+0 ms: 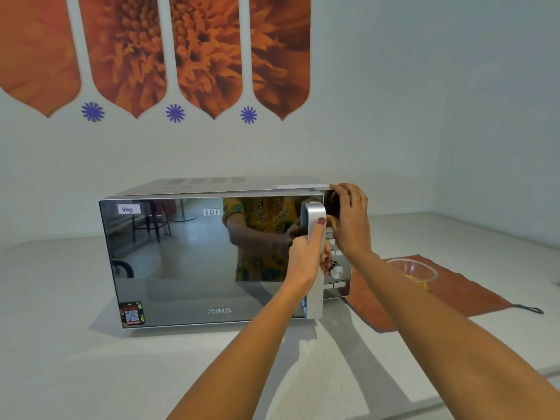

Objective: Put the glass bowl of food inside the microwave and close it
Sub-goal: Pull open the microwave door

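Head view looks down and forward at a silver microwave sitting on a pale countertop, its mirrored door flush with the body — shut. The left hand is wrapped around the vertical silver door handle at about mid-height, fingers curled behind the bar and the thumb lying up along its front face, a dark red nail showing. The right hand rests against the upper right corner of the microwave, over the control panel; its fingers are bent and spread over the top edge and the thumb presses toward the panel, gripping nothing that can be lifted. A round knob shows below that hand, just beside the left hand's knuckles.

The glass bowl stands outside the microwave, to its right, on an orange-brown cloth spread on the countertop. It is clear, upright, and holds a small amount of yellow food; the right forearm crosses in front of its left part.

On the door, a white label reading "Veg" sits at the upper left and a sticker with a QR code at the lower left. The glass reflects a person in a yellow patterned garment. On the wall behind — 4 orange flower panels with 3 blue star marks beneath.
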`<state>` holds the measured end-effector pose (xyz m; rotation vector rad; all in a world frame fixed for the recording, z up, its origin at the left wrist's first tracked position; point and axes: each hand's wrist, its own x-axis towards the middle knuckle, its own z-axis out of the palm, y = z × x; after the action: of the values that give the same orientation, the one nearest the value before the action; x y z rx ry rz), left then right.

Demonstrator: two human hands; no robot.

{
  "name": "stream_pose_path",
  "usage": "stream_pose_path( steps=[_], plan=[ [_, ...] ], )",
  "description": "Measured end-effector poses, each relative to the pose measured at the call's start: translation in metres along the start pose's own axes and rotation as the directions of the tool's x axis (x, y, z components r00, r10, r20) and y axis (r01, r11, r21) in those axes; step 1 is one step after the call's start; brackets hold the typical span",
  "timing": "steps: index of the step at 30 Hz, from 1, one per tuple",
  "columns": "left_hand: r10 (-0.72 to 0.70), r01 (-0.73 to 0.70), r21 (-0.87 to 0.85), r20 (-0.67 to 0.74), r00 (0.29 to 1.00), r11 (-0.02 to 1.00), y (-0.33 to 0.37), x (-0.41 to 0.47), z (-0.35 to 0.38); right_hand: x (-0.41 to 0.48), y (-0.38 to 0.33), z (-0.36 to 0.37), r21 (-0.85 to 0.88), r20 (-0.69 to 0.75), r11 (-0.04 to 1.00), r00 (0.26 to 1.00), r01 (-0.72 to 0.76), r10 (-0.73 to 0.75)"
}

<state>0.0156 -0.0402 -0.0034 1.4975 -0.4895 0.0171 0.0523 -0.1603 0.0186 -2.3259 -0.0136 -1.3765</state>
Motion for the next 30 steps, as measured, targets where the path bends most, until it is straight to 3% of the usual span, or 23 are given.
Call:
stream_pose_path(
  steps=[4, 20, 26, 30],
  plan=[
    [0.068, -0.071, -0.034, -0.090, 0.994, 0.997, -0.003, -0.009, 0.007, -0.001, 0.000, 0.000, -0.003, 0.006, 1.000, 1.000, 0.004, -0.004],
    [0.118, -0.136, -0.113, -0.156, 0.981, 0.984, 0.019, -0.076, 0.006, -0.011, -0.007, -0.015, -0.050, 0.110, 0.999, 0.994, -0.002, 0.007],
    [0.128, -0.146, -0.084, -0.191, 0.973, 0.986, 0.026, -0.103, 0.002, -0.030, -0.024, -0.024, 0.204, 0.060, 0.975, 0.995, -0.093, 0.082],
    [0.118, -0.134, -0.068, -0.197, 0.973, 0.989, 0.034, -0.124, -0.003, -0.044, -0.050, -0.038, 0.381, -0.035, 0.924, 0.998, -0.042, 0.060]
  ],
)
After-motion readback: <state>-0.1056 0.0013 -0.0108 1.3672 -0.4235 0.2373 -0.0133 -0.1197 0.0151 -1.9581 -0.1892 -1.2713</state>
